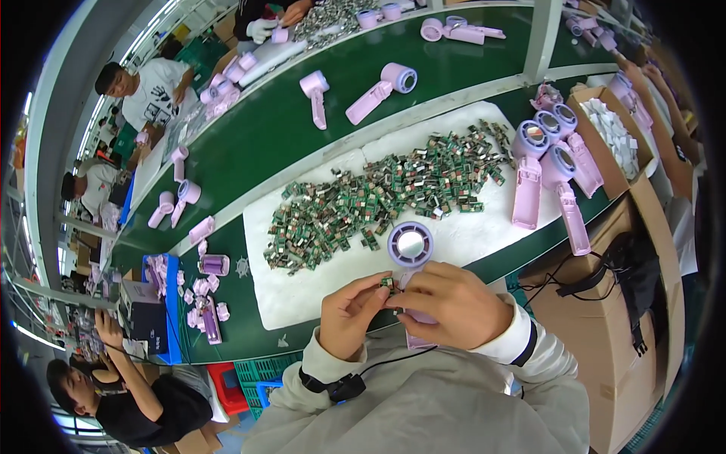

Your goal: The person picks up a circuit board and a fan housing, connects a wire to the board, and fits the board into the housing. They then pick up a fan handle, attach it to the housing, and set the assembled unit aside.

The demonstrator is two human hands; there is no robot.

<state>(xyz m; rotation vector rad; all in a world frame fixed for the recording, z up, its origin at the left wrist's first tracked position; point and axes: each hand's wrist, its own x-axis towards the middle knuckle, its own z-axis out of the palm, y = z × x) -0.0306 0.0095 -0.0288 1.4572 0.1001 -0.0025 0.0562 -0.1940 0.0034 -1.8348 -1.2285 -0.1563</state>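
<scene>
Close to my body, my left hand (352, 312) pinches a small green circuit board (388, 283) between thumb and fingers. My right hand (458, 304) is closed over the handle of a pink housing (420, 337), its fingertips meeting the board. A dark bit, perhaps a wire, shows at those fingertips; its kind is unclear. Beyond my hands lies the housing's round head (411, 244), a lilac ring around a pale disc. Much of the handle is hidden by my right hand. A large heap of small circuit boards (393, 185) covers the white foam sheet (283, 303) in front of me.
Several pink housings (527, 193) lie right of the sheet, beside a carton (643, 155) of white pieces. Others rest on the green belt (287, 147) beyond a pale rail. A blue bin (173, 303) and loose pink parts (203, 287) are at left. Co-workers sit around.
</scene>
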